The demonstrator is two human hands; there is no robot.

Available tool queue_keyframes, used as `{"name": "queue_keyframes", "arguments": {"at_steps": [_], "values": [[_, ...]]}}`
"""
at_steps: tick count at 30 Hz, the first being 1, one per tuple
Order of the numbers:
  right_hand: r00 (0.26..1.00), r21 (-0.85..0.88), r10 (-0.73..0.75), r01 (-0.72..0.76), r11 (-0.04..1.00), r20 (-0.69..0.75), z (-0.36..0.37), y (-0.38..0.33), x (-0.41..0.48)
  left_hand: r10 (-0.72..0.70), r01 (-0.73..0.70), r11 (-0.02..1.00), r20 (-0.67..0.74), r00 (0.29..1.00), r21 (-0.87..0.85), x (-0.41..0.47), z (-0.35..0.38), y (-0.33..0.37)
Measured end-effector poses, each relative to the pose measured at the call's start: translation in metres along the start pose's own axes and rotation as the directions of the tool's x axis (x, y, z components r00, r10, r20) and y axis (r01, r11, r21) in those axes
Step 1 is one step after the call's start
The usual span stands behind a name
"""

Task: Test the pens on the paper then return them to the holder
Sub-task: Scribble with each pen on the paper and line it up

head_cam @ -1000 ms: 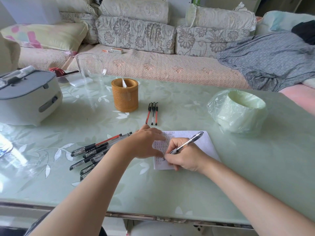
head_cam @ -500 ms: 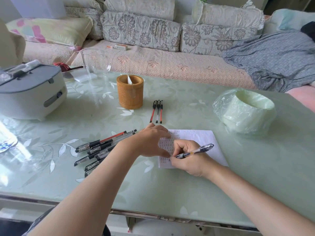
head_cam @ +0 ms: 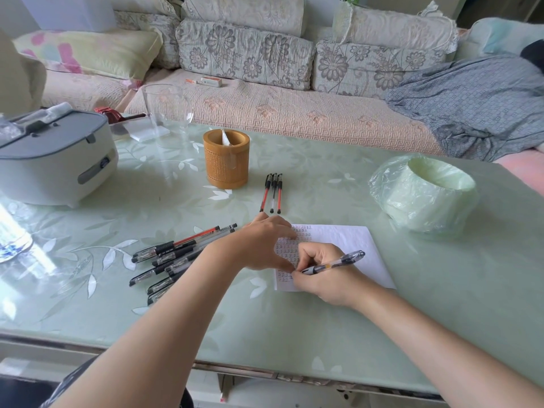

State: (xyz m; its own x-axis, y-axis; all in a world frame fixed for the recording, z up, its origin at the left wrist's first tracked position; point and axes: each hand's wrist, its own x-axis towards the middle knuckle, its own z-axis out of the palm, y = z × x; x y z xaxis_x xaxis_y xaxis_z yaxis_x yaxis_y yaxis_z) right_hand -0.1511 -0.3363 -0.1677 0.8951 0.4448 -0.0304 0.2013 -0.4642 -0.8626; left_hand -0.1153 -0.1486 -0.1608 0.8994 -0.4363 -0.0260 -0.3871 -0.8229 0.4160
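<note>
A white sheet of paper (head_cam: pixel 347 248) lies on the green glass table, its left part filled with rows of small written marks. My right hand (head_cam: pixel 321 278) grips a clear black-tipped pen (head_cam: pixel 335 262), tilted low, its tip near the paper's lower left. My left hand (head_cam: pixel 265 242) rests flat on the paper's left edge, thumb touching the pen's tip end. Several pens (head_cam: pixel 176 257) lie in a loose pile left of the paper. Three pens (head_cam: pixel 273 192) lie side by side beyond the paper. The round bamboo holder (head_cam: pixel 226 159) stands upright further back, with a white slip inside.
A grey-lidded white appliance (head_cam: pixel 56 160) sits at the far left. A clear glass vessel (head_cam: pixel 166 113) stands behind the holder. A green container wrapped in plastic film (head_cam: pixel 424 192) sits at the right. A sofa with cushions runs along the table's far edge (head_cam: pixel 323 142).
The pen in my right hand has tipped from steeply raised to nearly flat. My left thumb has come against its tip end. The camera has moved slightly closer.
</note>
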Motion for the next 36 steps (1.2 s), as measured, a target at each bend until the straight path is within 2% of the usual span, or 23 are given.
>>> {"name": "queue_keyframes", "arguments": {"at_steps": [17,23,36], "values": [[0.999,-0.027,-0.044,0.043,0.999,-0.027,0.0007,0.0017,-0.0043,-0.008,0.008,1.000,0.017,1.000,-0.008,0.0010,-0.0001,-0.0014],[0.999,-0.007,-0.034,0.034,0.999,0.032,-0.0016,0.0012,-0.0041,-0.012,0.013,1.000,0.008,1.000,-0.014,0.0011,0.0015,-0.0018],[0.998,-0.036,-0.064,0.063,0.997,-0.017,0.0011,0.0038,-0.0021,-0.018,0.018,1.000,0.008,1.000,-0.014,-0.0003,0.0009,-0.0002]]}}
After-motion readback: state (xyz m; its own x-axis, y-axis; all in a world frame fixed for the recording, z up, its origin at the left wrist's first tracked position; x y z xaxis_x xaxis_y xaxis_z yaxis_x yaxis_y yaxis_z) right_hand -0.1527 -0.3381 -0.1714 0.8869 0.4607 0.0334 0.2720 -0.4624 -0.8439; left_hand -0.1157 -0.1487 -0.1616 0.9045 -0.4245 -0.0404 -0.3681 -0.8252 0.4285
